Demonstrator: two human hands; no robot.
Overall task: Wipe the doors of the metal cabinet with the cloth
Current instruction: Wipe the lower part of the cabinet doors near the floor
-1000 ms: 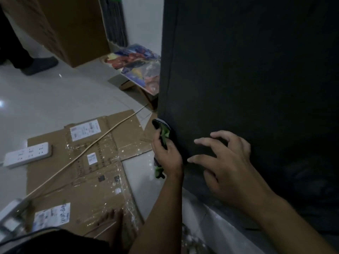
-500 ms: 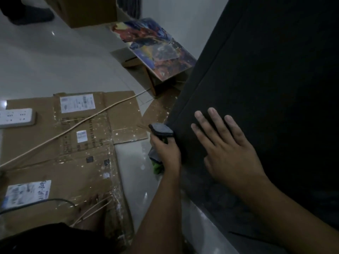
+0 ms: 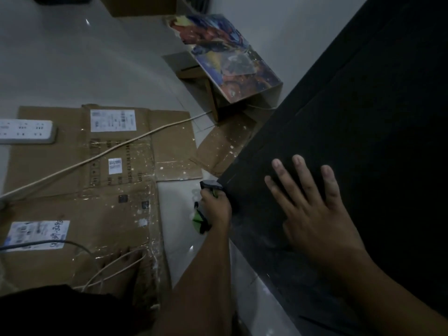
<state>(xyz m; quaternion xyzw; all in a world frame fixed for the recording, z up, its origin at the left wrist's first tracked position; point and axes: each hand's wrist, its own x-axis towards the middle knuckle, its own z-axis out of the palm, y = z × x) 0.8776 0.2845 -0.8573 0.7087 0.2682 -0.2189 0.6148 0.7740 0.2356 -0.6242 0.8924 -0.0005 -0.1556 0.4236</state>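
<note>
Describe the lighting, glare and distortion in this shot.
Head view: dim overall. The cabinet is near-black and shows little surface detail. Small glints show on the pale floor. The wide-angle lens seems to bend the long stick. The left hand gripping the cloth and the right hand flat on the cabinet look fairly sharp.

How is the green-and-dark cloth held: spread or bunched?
Bunched: left hand grips green-and-dark cloth in a fist, ends poking out above and below.
</note>
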